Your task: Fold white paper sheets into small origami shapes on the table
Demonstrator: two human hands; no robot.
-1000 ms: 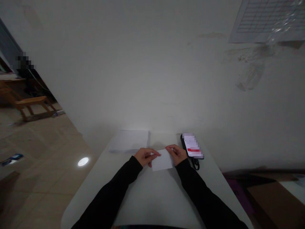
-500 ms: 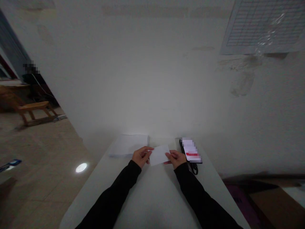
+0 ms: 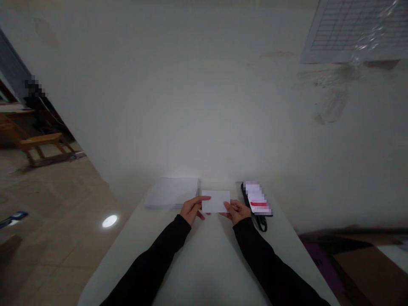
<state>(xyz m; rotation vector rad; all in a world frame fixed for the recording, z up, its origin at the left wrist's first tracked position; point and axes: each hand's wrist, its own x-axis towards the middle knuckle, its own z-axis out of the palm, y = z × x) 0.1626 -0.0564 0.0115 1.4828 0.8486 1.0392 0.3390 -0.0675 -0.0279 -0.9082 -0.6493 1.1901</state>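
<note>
Head view: white paper piece (image 3: 215, 201) held over the white table (image 3: 207, 265), between paper stack (image 3: 174, 191) and phone (image 3: 259, 199); long axis left-right, edges near level. Left hand (image 3: 190, 209) pinches left end, finger on top; right hand (image 3: 239, 212) clamps right end, thumb on top. Forearms angle inward, black sleeves (image 3: 153, 265) cut off at bottom. Fingers under paper partly hidden — phone screen pixelated, unreadable.

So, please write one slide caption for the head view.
Left hand and right hand hold a small white paper over a white table, with a paper stack and a phone nearby.
</note>
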